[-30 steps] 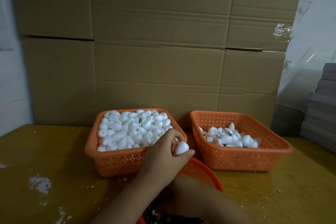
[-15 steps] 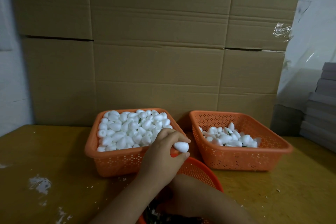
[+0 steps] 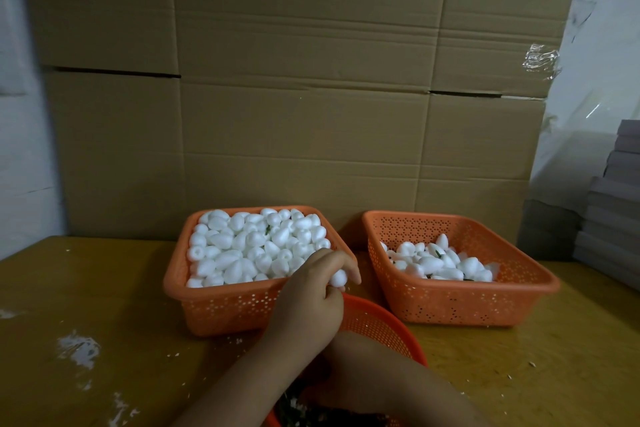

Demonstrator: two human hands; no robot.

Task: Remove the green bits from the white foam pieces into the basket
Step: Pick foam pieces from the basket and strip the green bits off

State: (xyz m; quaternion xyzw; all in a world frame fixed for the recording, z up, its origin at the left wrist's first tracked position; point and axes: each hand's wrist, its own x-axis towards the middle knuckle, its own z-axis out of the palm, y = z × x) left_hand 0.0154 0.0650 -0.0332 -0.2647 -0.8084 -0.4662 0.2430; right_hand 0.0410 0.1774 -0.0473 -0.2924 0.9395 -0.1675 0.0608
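At the bottom centre of the frame, a round orange basket (image 3: 377,326) holds dark green scraps, and the right forearm reaches down into it, its hand hidden, so whether it grips anything cannot be told. Just above, the left hand (image 3: 311,302) pinches one white foam piece (image 3: 337,277) between curled fingers and thumb, at the near right corner of the full square basket (image 3: 221,305). Releasing the piece well likely means carrying it clear over that rim before letting go. Right of centre, a second square basket (image 3: 460,305) holds fewer pieces on the yellow worktop (image 3: 104,288); cardboard boxes (image 3: 311,80) fill the upper frame.
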